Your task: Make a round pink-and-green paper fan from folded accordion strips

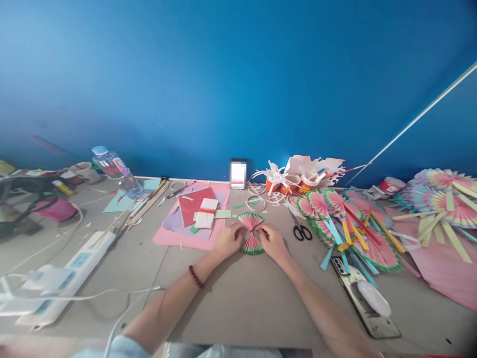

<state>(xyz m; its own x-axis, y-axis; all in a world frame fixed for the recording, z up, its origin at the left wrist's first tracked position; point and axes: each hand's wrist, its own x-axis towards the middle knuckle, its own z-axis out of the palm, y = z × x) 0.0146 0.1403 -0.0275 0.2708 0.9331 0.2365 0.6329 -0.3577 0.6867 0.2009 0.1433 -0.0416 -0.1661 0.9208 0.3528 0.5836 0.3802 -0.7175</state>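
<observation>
Between my hands lies a pleated paper fan, pink with green edges. It is pinched in at its middle and spreads into a half toward the wall and a half toward me. My left hand has its fingers curled against the fan's left side. On the opposite side my right hand closes its thumb and fingers at the fan's middle. Left of the fan, a stack of pink paper carries a red sheet and small white pads.
Black-handled scissors lie to the right, beside several finished fans with paper strips. A phone bears a white mouse-like object. At left are a power strip, cables and a water bottle. Cups stand by the blue wall.
</observation>
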